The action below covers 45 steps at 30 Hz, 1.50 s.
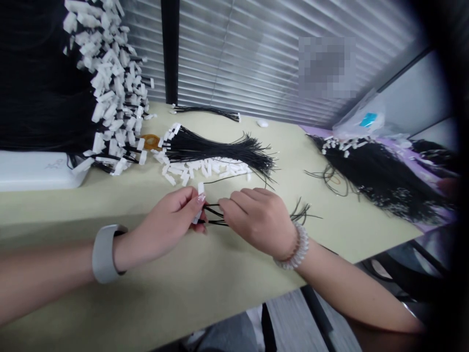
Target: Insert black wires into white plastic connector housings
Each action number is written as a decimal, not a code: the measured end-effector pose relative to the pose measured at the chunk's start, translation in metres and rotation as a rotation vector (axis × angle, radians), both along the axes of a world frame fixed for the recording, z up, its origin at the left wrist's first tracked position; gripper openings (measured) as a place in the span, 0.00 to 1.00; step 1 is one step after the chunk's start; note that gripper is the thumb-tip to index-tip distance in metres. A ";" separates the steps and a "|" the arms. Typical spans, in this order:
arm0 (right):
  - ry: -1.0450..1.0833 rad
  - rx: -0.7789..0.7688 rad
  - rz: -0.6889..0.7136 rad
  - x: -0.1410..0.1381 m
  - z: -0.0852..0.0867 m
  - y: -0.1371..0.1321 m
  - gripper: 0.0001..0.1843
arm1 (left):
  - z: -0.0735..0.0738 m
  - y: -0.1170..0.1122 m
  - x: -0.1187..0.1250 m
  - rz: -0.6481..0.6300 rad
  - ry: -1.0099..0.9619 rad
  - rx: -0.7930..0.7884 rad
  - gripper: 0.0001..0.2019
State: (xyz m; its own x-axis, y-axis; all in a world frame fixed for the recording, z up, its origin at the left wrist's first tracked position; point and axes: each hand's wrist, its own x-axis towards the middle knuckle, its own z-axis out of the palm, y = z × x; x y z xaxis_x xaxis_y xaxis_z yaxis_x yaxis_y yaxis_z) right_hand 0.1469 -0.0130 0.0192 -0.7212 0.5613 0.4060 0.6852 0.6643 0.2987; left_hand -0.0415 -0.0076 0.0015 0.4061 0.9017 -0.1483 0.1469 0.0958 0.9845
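My left hand (174, 217) pinches a white plastic connector (200, 187) between thumb and fingers. Thin black wires (216, 223) run from it to the right, under my right hand (256, 217), whose fingers are curled round them. The loose wire ends (304, 213) fan out beyond the right wrist. Just behind the hands lies a bundle of black wires (212, 146) with white connectors at its left end. A heap of loose white connectors (208, 168) spreads along its near side.
A large mass of black wires (40, 73) with white connectors (110, 88) rises at left, behind a white box (36, 171). Orange rubber bands (150, 142) lie beside it. More black wires (381, 171) rest on purple material at right. Blinds (238, 58) stand behind the table (164, 293).
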 end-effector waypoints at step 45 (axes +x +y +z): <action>1.598 -0.285 0.098 0.066 0.034 0.038 0.07 | -0.001 -0.001 0.000 0.002 -0.058 -0.102 0.12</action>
State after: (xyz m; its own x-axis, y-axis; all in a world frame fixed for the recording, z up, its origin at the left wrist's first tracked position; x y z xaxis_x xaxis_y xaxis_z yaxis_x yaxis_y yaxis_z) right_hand 0.2124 0.0252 0.0532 0.2746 0.7252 0.6314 0.1130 0.6278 -0.7701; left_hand -0.0415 -0.0088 0.0004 0.4146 0.8842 -0.2153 0.0893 0.1959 0.9766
